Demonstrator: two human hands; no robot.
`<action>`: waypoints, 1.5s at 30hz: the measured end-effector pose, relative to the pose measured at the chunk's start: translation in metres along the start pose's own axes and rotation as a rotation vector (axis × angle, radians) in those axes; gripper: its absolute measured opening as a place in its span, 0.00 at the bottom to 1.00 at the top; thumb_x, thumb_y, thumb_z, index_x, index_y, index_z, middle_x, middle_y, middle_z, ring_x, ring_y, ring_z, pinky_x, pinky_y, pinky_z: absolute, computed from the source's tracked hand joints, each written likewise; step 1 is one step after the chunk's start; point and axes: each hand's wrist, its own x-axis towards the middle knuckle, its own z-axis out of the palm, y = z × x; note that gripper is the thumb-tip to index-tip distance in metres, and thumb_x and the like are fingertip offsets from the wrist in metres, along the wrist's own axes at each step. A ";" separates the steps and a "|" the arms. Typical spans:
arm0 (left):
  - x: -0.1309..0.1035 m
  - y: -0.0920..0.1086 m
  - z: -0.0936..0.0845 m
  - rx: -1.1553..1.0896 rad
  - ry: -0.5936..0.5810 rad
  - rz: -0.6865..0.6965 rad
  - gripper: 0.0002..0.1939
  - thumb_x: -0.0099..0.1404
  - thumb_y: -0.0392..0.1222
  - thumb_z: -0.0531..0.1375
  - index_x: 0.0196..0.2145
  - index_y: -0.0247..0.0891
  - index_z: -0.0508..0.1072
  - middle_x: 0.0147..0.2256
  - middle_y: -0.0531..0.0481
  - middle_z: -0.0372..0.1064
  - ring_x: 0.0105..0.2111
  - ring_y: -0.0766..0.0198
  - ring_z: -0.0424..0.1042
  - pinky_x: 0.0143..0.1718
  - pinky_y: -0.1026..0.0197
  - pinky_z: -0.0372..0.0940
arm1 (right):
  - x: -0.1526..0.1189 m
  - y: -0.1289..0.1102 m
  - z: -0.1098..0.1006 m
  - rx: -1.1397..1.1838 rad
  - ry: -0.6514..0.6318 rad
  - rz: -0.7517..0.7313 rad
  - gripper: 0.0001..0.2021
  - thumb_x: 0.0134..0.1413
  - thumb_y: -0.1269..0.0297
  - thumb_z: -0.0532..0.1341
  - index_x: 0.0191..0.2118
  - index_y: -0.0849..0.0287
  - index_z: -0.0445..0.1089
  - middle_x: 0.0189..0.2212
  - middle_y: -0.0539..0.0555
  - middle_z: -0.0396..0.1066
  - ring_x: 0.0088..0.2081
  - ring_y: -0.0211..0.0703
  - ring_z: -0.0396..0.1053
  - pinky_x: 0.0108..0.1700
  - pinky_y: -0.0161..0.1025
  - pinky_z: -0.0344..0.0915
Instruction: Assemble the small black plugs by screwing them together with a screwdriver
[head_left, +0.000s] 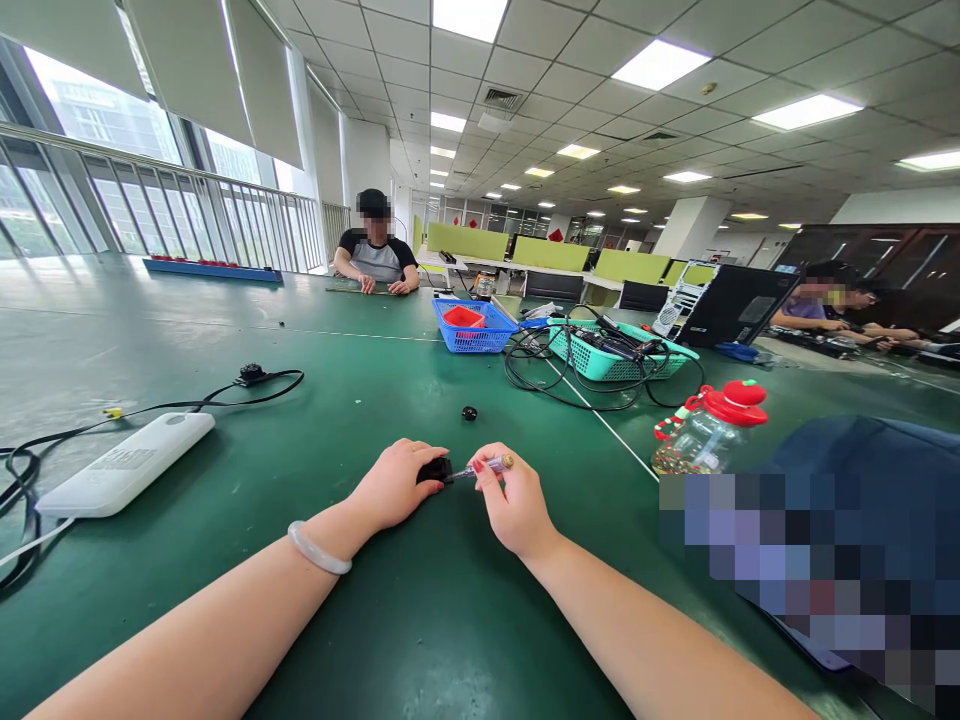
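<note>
My left hand [397, 480], with a pale bangle [319, 550] on its wrist, is closed around a small black block-shaped part [435, 470] on the green table. My right hand [514, 500] grips a screwdriver [491, 465] with a clear handle and a yellowish end cap. Its thin shaft points left, and the tip meets the near side of the black part; the exact contact point is too small to make out. Just beyond both hands lies a small round black piece [469, 413].
At left sit a white power bank-like box [131, 462] and a black cable [172, 405]. Farther off are a blue basket [480, 338], a teal basket [600, 368] with cables and a black computer case [735, 310]. A red-lidded jar [701, 445] stands right. A person [377, 255] sits opposite.
</note>
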 end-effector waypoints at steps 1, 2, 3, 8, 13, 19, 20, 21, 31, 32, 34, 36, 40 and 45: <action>0.000 0.000 0.000 0.007 0.002 0.002 0.23 0.60 0.43 0.61 0.54 0.44 0.70 0.51 0.47 0.72 0.51 0.51 0.67 0.56 0.49 0.61 | 0.000 0.000 0.000 0.001 -0.001 0.000 0.12 0.63 0.60 0.49 0.33 0.56 0.66 0.28 0.51 0.68 0.28 0.40 0.66 0.33 0.36 0.64; 0.000 0.000 0.000 0.011 0.002 0.003 0.23 0.60 0.43 0.61 0.54 0.44 0.70 0.51 0.47 0.72 0.51 0.51 0.67 0.56 0.49 0.61 | 0.000 0.000 0.000 0.001 0.000 0.002 0.12 0.63 0.59 0.49 0.33 0.56 0.66 0.28 0.51 0.68 0.28 0.40 0.66 0.33 0.36 0.64; 0.000 0.000 0.000 0.014 0.001 0.003 0.23 0.61 0.44 0.61 0.54 0.44 0.70 0.51 0.47 0.72 0.51 0.51 0.67 0.56 0.49 0.61 | 0.000 0.000 0.000 0.001 -0.001 0.004 0.12 0.63 0.59 0.49 0.33 0.56 0.66 0.28 0.52 0.68 0.28 0.40 0.66 0.33 0.36 0.64; -0.001 -0.001 0.000 0.022 -0.014 0.006 0.24 0.63 0.45 0.59 0.57 0.43 0.67 0.52 0.46 0.71 0.52 0.52 0.66 0.56 0.49 0.60 | 0.001 0.000 0.000 -0.001 0.005 0.012 0.13 0.64 0.58 0.49 0.33 0.56 0.66 0.26 0.51 0.68 0.27 0.40 0.65 0.32 0.36 0.63; -0.002 0.000 -0.003 0.016 -0.016 -0.008 0.25 0.63 0.45 0.59 0.58 0.43 0.66 0.50 0.45 0.72 0.51 0.51 0.67 0.55 0.50 0.62 | 0.002 0.003 0.000 0.020 0.023 0.011 0.13 0.64 0.58 0.50 0.33 0.57 0.67 0.25 0.50 0.67 0.26 0.40 0.66 0.32 0.36 0.63; -0.002 -0.003 -0.002 0.011 -0.025 -0.053 0.27 0.62 0.46 0.60 0.58 0.42 0.66 0.49 0.43 0.72 0.51 0.51 0.68 0.55 0.50 0.62 | 0.000 0.009 0.001 0.127 0.093 0.030 0.14 0.64 0.57 0.51 0.32 0.57 0.68 0.23 0.50 0.67 0.26 0.39 0.66 0.32 0.36 0.64; -0.002 -0.004 -0.001 0.009 -0.025 -0.055 0.26 0.62 0.46 0.60 0.58 0.42 0.66 0.49 0.43 0.72 0.51 0.51 0.68 0.55 0.51 0.62 | 0.000 0.010 0.001 0.133 0.090 0.036 0.14 0.64 0.57 0.51 0.33 0.57 0.68 0.24 0.50 0.67 0.26 0.39 0.67 0.32 0.36 0.64; -0.002 -0.005 0.000 0.006 -0.025 -0.056 0.26 0.62 0.46 0.60 0.58 0.43 0.66 0.48 0.43 0.72 0.50 0.51 0.68 0.55 0.51 0.62 | -0.001 0.011 0.002 0.134 0.083 0.040 0.14 0.64 0.57 0.51 0.33 0.57 0.68 0.24 0.50 0.68 0.27 0.40 0.67 0.33 0.36 0.65; -0.003 -0.006 0.000 -0.001 -0.013 -0.017 0.23 0.61 0.44 0.61 0.55 0.42 0.69 0.49 0.46 0.73 0.50 0.51 0.67 0.55 0.50 0.63 | -0.001 0.007 0.003 0.033 -0.002 -0.026 0.13 0.64 0.59 0.51 0.33 0.57 0.68 0.27 0.51 0.68 0.28 0.40 0.66 0.33 0.37 0.63; -0.003 -0.005 0.000 0.002 -0.006 -0.010 0.23 0.61 0.44 0.61 0.54 0.42 0.69 0.50 0.47 0.73 0.51 0.51 0.67 0.55 0.49 0.63 | -0.002 0.007 0.002 0.045 0.015 -0.035 0.13 0.64 0.59 0.51 0.33 0.57 0.68 0.27 0.51 0.68 0.28 0.40 0.66 0.34 0.37 0.64; -0.004 -0.004 0.000 0.005 0.011 0.006 0.22 0.62 0.43 0.60 0.54 0.41 0.70 0.50 0.47 0.72 0.51 0.51 0.67 0.56 0.49 0.62 | -0.003 0.008 0.001 0.084 0.067 -0.040 0.13 0.64 0.58 0.51 0.34 0.56 0.68 0.27 0.51 0.69 0.29 0.40 0.67 0.35 0.37 0.65; -0.004 -0.003 0.001 0.004 0.025 0.019 0.21 0.62 0.44 0.60 0.53 0.41 0.70 0.51 0.46 0.72 0.51 0.52 0.66 0.56 0.49 0.62 | -0.004 0.009 0.000 0.118 0.102 -0.032 0.12 0.64 0.58 0.51 0.36 0.56 0.69 0.28 0.51 0.69 0.29 0.40 0.68 0.35 0.37 0.65; -0.004 0.000 0.001 -0.006 0.042 0.048 0.20 0.65 0.44 0.57 0.53 0.40 0.70 0.51 0.45 0.71 0.51 0.53 0.67 0.56 0.50 0.63 | -0.003 0.013 0.001 0.141 0.064 -0.003 0.13 0.64 0.57 0.52 0.37 0.57 0.70 0.28 0.52 0.70 0.30 0.40 0.68 0.34 0.37 0.66; -0.003 0.004 -0.003 -0.014 0.139 0.030 0.20 0.67 0.40 0.52 0.56 0.40 0.68 0.51 0.46 0.70 0.52 0.54 0.65 0.57 0.50 0.61 | 0.000 0.018 0.003 0.239 0.168 0.040 0.14 0.64 0.54 0.51 0.38 0.56 0.69 0.29 0.51 0.69 0.29 0.39 0.68 0.32 0.37 0.66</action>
